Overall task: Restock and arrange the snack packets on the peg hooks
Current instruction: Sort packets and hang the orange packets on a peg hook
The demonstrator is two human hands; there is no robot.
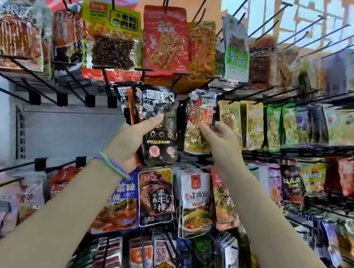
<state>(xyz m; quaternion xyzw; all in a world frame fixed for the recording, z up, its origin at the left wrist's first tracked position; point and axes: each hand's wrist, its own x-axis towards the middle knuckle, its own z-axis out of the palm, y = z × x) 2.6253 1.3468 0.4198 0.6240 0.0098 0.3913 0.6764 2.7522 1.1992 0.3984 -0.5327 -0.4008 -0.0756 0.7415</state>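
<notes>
My left hand point(131, 138) grips a fanned stack of black snack packets point(158, 123), thumb across the front one, held up in front of the middle row of pegs. My right hand point(221, 138) pinches the lower part of an orange and yellow snack packet point(199, 123) that hangs or is held at the middle row, just right of the black stack. Whether its top hole is on a peg hook is hidden. A green and purple band circles my left wrist.
Black peg hooks point(325, 20) stick out bare at the upper right. Full rows of packets hang above point(163, 39), to the right point(252, 124) and below point(157, 196). A bare white back panel with empty pegs point(64, 127) lies at the left.
</notes>
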